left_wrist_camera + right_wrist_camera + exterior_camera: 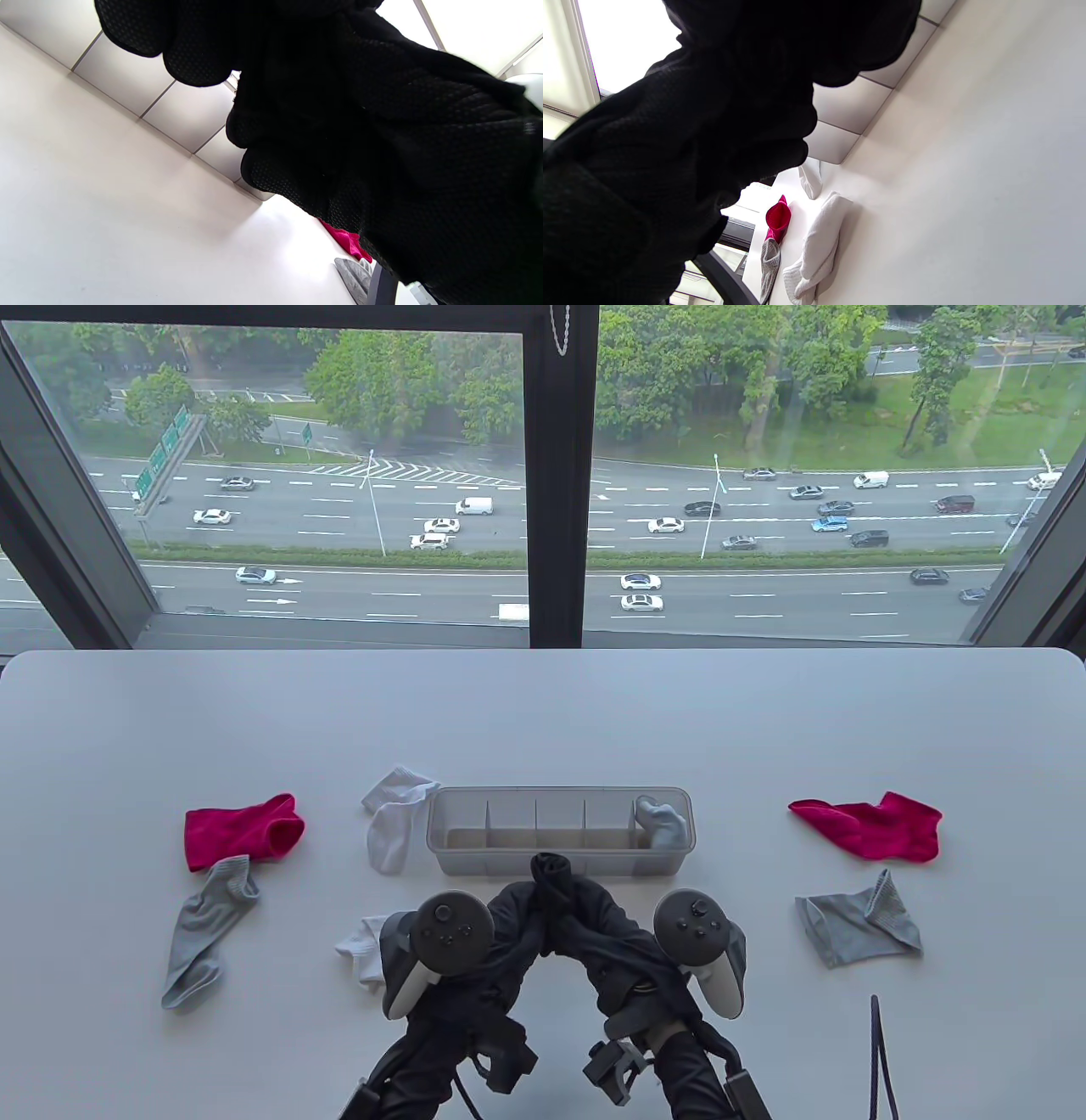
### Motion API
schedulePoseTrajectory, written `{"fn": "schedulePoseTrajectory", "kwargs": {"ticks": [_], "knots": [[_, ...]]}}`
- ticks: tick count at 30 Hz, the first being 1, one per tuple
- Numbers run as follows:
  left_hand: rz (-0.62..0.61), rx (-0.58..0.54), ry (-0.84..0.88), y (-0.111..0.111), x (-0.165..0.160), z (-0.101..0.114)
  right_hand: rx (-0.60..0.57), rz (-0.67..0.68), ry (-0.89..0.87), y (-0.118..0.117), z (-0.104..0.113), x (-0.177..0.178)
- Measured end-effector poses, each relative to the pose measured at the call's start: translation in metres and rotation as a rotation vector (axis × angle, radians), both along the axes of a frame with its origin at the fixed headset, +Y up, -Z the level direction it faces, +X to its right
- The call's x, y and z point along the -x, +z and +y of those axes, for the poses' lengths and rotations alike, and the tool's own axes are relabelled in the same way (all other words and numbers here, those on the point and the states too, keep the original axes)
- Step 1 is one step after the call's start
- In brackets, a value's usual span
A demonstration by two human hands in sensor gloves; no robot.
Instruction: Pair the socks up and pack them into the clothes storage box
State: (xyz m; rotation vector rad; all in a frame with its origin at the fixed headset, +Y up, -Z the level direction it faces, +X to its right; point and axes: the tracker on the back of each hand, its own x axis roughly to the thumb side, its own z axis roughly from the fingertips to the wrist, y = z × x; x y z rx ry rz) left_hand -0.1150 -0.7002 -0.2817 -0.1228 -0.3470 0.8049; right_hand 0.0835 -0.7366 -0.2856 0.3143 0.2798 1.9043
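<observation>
Both gloved hands meet just in front of the clear divided storage box (pixel 450 848) and grip a bundle of black socks (pixel 556 878). My left hand (pixel 517 925) holds it from the left, my right hand (pixel 598 925) from the right. A pale grey-blue sock (pixel 662 821) fills the box's rightmost compartment. Red socks lie at the left (pixel 242 831) and right (pixel 874 827), with grey socks at the left (pixel 204 933) and right (pixel 857 929). White socks (pixel 394 823) lie by the box's left end. Dark fabric (pixel 424 148) fills the left wrist view, and the black sock (pixel 649 148) fills the right.
Another white sock (pixel 361 950) peeks out under my left wrist. A thin dark cable (pixel 878 1052) rises from the bottom right. The white table (pixel 543 712) ends at a large window behind. The box's other compartments (pixel 560 819) hold nothing.
</observation>
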Motion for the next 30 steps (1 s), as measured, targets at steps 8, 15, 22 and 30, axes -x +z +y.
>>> {"fn": "schedulePoseTrajectory", "kwargs": {"ticks": [8,15,22,30], "knots": [[0.153,-0.104,0.073,0.003,0.006,0.0,0.004,0.025,-0.064,-0.001,0.004,0.0],[-0.041,0.058,0.291,-0.005,0.01,-0.009,0.012,-0.004,-0.106,0.0,0.002,-0.007],[0.033,0.02,0.267,-0.003,0.009,-0.006,-0.036,-0.025,-0.048,0.002,0.005,-0.01],[-0.025,-0.03,0.202,0.003,0.0,0.004,-0.05,-0.153,0.038,0.001,0.006,-0.017]]}}
